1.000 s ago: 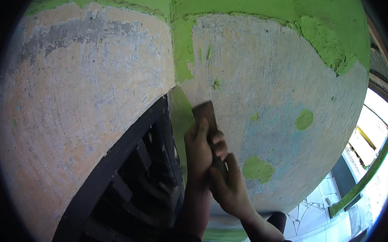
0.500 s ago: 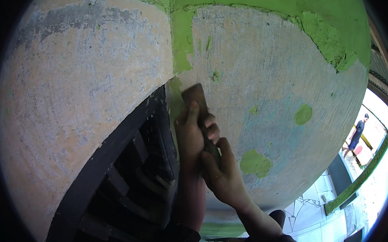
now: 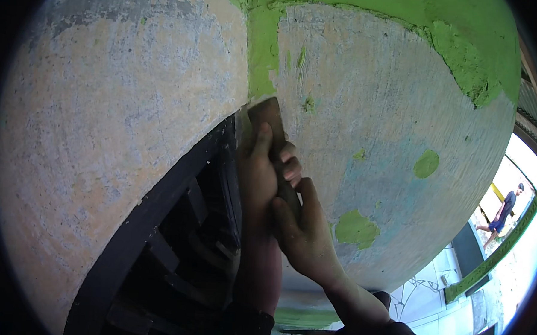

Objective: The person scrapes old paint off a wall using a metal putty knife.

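"So, what's in the grip?"
"Left hand (image 3: 258, 167) and right hand (image 3: 306, 238) are closed round a dark flat tool (image 3: 270, 121), its broad end at the wall (image 3: 368, 82), beside the black frame's (image 3: 156, 201) top."
"Farther out?"
"Green patches (image 3: 357, 229); a person (image 3: 506, 208) near a green post (image 3: 495, 260)."

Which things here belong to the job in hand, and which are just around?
In use:
- flat-bladed scraper, held by left hand and right hand
- patchy wall with green paint

Just around:
- black slatted frame
- green post
- white floor tiles
- person outside
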A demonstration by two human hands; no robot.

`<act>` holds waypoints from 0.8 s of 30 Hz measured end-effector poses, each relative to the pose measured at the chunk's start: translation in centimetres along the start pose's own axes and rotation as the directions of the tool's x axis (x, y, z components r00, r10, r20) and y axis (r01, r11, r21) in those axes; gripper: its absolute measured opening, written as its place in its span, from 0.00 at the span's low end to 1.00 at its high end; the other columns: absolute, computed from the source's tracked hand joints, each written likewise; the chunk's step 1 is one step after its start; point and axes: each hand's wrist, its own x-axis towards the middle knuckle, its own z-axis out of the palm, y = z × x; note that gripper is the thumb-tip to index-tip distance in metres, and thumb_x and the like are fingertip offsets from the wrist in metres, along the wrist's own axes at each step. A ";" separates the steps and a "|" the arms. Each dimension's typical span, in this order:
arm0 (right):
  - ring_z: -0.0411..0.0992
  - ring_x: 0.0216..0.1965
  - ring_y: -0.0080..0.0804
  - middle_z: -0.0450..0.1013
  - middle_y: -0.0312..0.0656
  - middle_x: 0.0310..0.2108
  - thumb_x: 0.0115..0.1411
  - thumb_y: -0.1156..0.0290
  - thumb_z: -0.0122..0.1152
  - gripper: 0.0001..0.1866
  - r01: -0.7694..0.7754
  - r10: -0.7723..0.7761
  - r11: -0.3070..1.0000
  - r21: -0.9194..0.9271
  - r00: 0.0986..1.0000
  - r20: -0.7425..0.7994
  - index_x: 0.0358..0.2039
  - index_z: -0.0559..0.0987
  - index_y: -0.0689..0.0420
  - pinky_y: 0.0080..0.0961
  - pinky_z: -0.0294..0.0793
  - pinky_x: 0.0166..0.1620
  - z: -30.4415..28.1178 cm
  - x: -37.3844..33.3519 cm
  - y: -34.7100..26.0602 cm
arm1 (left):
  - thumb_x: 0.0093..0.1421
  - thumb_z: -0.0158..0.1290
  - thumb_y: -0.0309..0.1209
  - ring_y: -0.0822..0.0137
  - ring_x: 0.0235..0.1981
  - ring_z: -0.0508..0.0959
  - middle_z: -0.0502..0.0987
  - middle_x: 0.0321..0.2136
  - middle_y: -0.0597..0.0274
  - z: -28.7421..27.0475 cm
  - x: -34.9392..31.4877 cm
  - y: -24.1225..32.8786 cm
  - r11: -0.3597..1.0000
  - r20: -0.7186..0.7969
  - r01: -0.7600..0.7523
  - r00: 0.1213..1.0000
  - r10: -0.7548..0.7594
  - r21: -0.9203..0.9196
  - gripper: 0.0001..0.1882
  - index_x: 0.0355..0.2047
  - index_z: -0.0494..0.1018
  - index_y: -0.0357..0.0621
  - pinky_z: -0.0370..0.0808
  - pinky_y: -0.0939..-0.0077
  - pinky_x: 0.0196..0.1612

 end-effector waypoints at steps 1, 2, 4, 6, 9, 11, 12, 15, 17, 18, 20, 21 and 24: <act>0.71 0.38 0.66 0.69 0.67 0.29 0.63 0.69 0.48 0.16 -0.012 0.012 0.999 0.042 1.000 0.010 0.44 0.59 0.66 0.45 0.69 0.37 0.0 -1.5 2.4 | 0.66 0.44 0.40 0.72 0.07 0.63 0.63 0.13 0.64 -0.6 -1.1 -0.6 1.000 -0.048 -0.001 0.999 0.003 0.029 0.11 0.34 0.63 0.46 0.59 0.77 0.10; 0.71 0.37 0.66 0.69 0.67 0.29 0.63 0.69 0.48 0.16 -0.007 0.009 0.998 0.058 0.999 -0.035 0.44 0.59 0.66 0.45 0.69 0.36 -1.0 -2.4 3.7 | 0.67 0.44 0.41 0.72 0.08 0.63 0.64 0.13 0.63 -0.5 -2.3 -2.9 0.998 -0.034 0.040 0.999 -0.039 0.050 0.13 0.31 0.63 0.45 0.59 0.78 0.10; 0.66 0.28 0.41 0.67 0.52 0.26 0.64 0.70 0.48 0.14 -0.040 0.042 0.998 0.051 0.998 -0.045 0.44 0.60 0.63 0.31 0.65 0.29 -1.3 -3.5 3.9 | 0.67 0.44 0.41 0.72 0.08 0.63 0.64 0.13 0.63 -0.5 -3.4 -4.1 0.997 -0.042 0.037 0.999 -0.034 0.062 0.13 0.31 0.62 0.45 0.59 0.78 0.10; 0.71 0.32 0.63 0.69 0.63 0.27 0.63 0.70 0.49 0.15 -0.063 0.063 0.998 0.008 0.998 -0.002 0.45 0.60 0.64 0.42 0.69 0.34 -2.2 -2.6 3.8 | 0.67 0.43 0.40 0.71 0.08 0.63 0.63 0.13 0.63 -0.5 -2.4 -3.8 0.998 -0.025 0.058 0.998 -0.058 -0.014 0.14 0.30 0.61 0.44 0.59 0.77 0.10; 0.60 0.21 0.13 0.63 0.35 0.23 0.65 0.72 0.47 0.10 -0.036 0.033 0.997 0.070 0.999 0.040 0.44 0.60 0.58 0.15 0.59 0.21 -1.1 -1.4 3.0 | 0.67 0.43 0.40 0.71 0.08 0.63 0.64 0.13 0.62 -0.8 -1.8 -2.4 0.998 -0.064 -0.022 0.998 0.018 -0.061 0.13 0.31 0.62 0.44 0.59 0.77 0.10; 0.60 0.21 0.14 0.63 0.35 0.23 0.64 0.71 0.48 0.11 0.003 -0.001 0.995 0.102 1.000 -0.013 0.44 0.60 0.59 0.16 0.60 0.22 -1.3 -3.4 4.2 | 0.67 0.43 0.40 0.70 0.08 0.63 0.64 0.14 0.62 -1.1 -3.1 -3.9 0.998 -0.034 0.054 0.998 -0.054 -0.012 0.13 0.31 0.62 0.44 0.59 0.77 0.10; 0.60 0.21 0.14 0.63 0.35 0.23 0.64 0.71 0.48 0.11 -0.062 0.064 0.993 0.099 0.998 -0.018 0.43 0.60 0.60 0.17 0.60 0.22 -1.5 -4.0 4.2 | 0.67 0.43 0.40 0.70 0.08 0.63 0.64 0.14 0.62 -1.1 -3.6 -4.4 0.998 -0.048 0.064 0.997 -0.063 0.017 0.13 0.31 0.62 0.44 0.59 0.77 0.10; 0.61 0.20 0.17 0.63 0.36 0.24 0.63 0.72 0.49 0.13 0.131 -0.130 0.991 0.005 0.990 -0.060 0.44 0.62 0.63 0.20 0.63 0.23 -1.0 -2.0 2.9 | 0.67 0.44 0.41 0.71 0.08 0.63 0.64 0.14 0.62 -1.2 -2.1 -2.6 0.999 -0.039 0.047 0.998 -0.046 0.016 0.13 0.32 0.63 0.44 0.59 0.77 0.10; 0.62 0.22 0.19 0.64 0.39 0.26 0.62 0.74 0.48 0.13 -0.029 0.029 1.000 0.001 0.999 0.042 0.45 0.62 0.65 0.21 0.65 0.25 -0.2 -0.5 0.6 | 0.67 0.43 0.41 0.71 0.08 0.62 0.64 0.14 0.63 -1.8 -0.7 -0.6 0.986 0.022 0.005 1.000 -0.001 -0.167 0.13 0.33 0.62 0.44 0.59 0.78 0.11; 0.64 0.23 0.22 0.65 0.42 0.26 0.62 0.73 0.48 0.13 -0.027 0.026 0.997 0.078 1.000 0.007 0.44 0.62 0.65 0.23 0.66 0.26 -0.4 -1.4 2.0 | 0.68 0.42 0.42 0.73 0.08 0.63 0.64 0.14 0.63 -1.2 -1.5 -1.4 0.997 -0.024 0.035 0.999 -0.037 -0.074 0.14 0.33 0.62 0.45 0.58 0.80 0.11; 0.65 0.24 0.22 0.65 0.41 0.24 0.62 0.73 0.48 0.12 0.017 -0.015 1.000 0.023 0.997 -0.079 0.43 0.62 0.65 0.24 0.66 0.26 -0.6 -2.8 3.7 | 0.68 0.42 0.42 0.73 0.09 0.63 0.63 0.13 0.64 -0.9 -2.5 -3.3 0.997 -0.004 0.070 0.998 -0.070 -0.017 0.14 0.33 0.62 0.45 0.58 0.80 0.11; 0.65 0.24 0.23 0.65 0.41 0.23 0.62 0.72 0.48 0.11 0.051 -0.053 0.998 -0.022 0.993 -0.110 0.41 0.62 0.64 0.24 0.66 0.26 -0.5 -2.8 3.2 | 0.67 0.42 0.42 0.73 0.09 0.63 0.63 0.13 0.64 -0.9 -2.9 -3.4 0.996 -0.029 0.073 0.997 -0.072 0.042 0.14 0.32 0.62 0.45 0.58 0.80 0.11; 0.65 0.23 0.23 0.64 0.40 0.22 0.62 0.73 0.47 0.11 0.018 -0.019 1.000 -0.018 0.998 -0.058 0.42 0.62 0.64 0.25 0.66 0.26 -0.3 -0.4 0.4 | 0.67 0.42 0.41 0.72 0.08 0.63 0.62 0.12 0.65 -0.5 -0.1 -0.1 0.996 0.025 0.027 0.999 -0.025 -0.089 0.13 0.32 0.62 0.45 0.57 0.79 0.11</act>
